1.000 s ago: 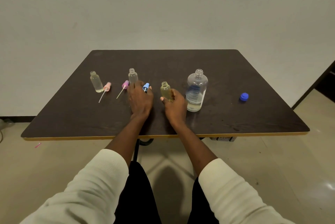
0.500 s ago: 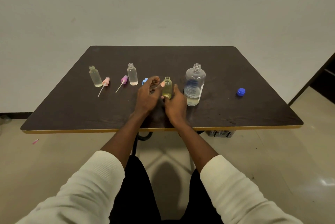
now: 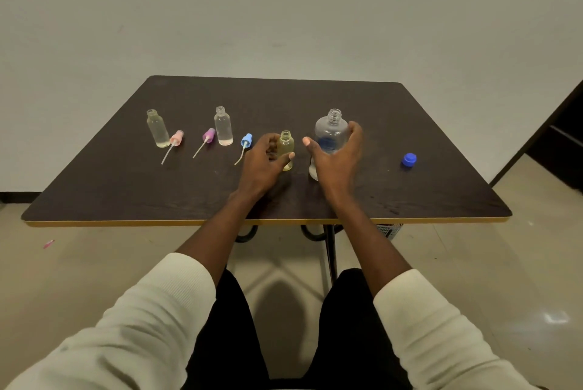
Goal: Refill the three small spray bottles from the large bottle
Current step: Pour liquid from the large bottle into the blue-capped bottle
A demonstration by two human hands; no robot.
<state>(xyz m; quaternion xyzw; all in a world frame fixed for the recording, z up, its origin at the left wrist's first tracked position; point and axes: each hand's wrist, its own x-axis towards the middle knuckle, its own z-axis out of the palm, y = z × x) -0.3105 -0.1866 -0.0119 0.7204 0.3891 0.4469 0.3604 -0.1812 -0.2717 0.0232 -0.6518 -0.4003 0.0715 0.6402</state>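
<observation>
Three uncapped small bottles stand in a row on the dark table (image 3: 126, 187): a clear one (image 3: 157, 129) at the left, a clear one (image 3: 223, 128) in the middle, and a yellowish one (image 3: 286, 145). My left hand (image 3: 262, 165) is closed around the yellowish bottle, thumb on its front. The large clear bottle (image 3: 331, 131), uncapped with a little liquid at the bottom, stands just to the right. My right hand (image 3: 337, 162) cups around it, fingers at its right side and thumb apart from its left side.
Three spray heads with dip tubes lie beside the small bottles: pink (image 3: 176, 139), purple (image 3: 209, 134) and blue (image 3: 246, 140). The large bottle's blue cap (image 3: 409, 159) lies at the right. A wall is behind the table.
My right hand let go of the yellowish bottle and moved right to the large bottle. My left hand left the blue spray head and took hold of the yellowish bottle.
</observation>
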